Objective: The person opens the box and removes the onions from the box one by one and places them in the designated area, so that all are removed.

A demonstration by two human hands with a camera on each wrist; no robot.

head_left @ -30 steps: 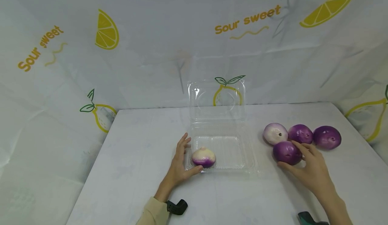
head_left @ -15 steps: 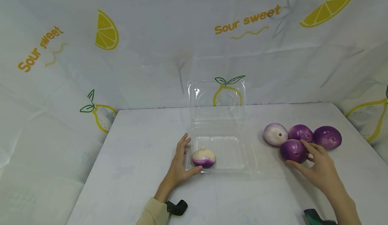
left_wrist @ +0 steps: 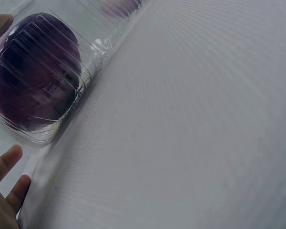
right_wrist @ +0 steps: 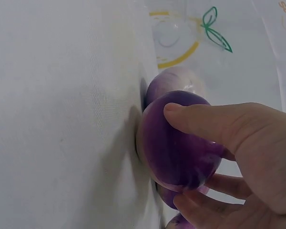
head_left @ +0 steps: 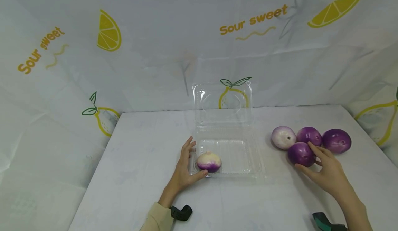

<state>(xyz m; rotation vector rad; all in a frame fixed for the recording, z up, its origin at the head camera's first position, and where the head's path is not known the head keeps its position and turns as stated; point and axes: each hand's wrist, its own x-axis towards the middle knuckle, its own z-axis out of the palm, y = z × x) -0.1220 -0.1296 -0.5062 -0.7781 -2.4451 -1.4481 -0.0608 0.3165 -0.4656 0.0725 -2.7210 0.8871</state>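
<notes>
A white-and-purple onion sits in the front left corner of a clear plastic clamshell box, whose lid stands up at the back. My left hand lies at the box's left side, fingers spread and thumb at the front edge. In the left wrist view the onion shows dark through the ribbed wall, with fingertips apart from it. My right hand grips a purple onion between thumb and fingers; in the right wrist view this onion appears to rest on the table.
Behind the gripped onion lie a pale onion, a purple onion and a darker purple onion in a row. A lemon-print cloth hangs behind the white table.
My right hand has moved the purple onion right and slightly back, close against the row. The row has barely shifted. My left hand and the box have stayed in place.
</notes>
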